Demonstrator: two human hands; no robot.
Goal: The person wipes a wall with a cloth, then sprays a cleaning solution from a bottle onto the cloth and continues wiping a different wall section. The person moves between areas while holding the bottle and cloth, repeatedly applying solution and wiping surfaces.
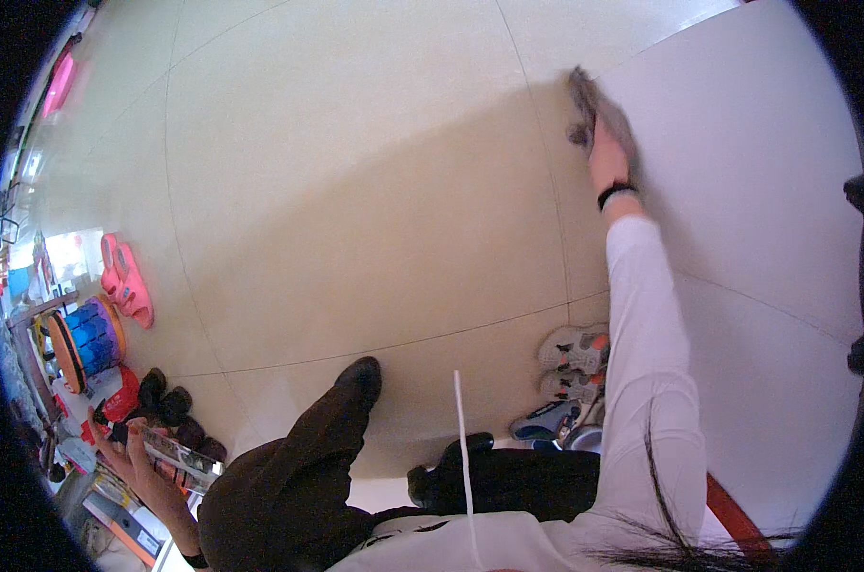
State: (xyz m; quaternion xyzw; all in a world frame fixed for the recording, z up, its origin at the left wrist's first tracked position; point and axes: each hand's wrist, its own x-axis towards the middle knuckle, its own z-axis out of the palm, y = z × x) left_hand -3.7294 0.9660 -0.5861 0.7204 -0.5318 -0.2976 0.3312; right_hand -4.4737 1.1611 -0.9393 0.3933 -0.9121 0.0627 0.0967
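My right hand (607,146) is stretched out far ahead at the upper right, at the line where the tan floor meets the pale wall. It holds a dark grey shoe (586,96), blurred, perhaps one of a pair; a small dark round part shows beside the fingers. A black band circles that wrist. My left hand (126,454) is at the lower left with fingers spread, in front of a clear plastic box (178,457); nothing is seen held in it.
Pink slides (128,282) and a blue-purple drum-shaped stool (89,343) lie at the left, near dark shoes (164,400). Light sneakers (573,350) and a blue-grey shoe (546,420) stand by the wall below my right arm. A white cord (463,443) hangs before me.
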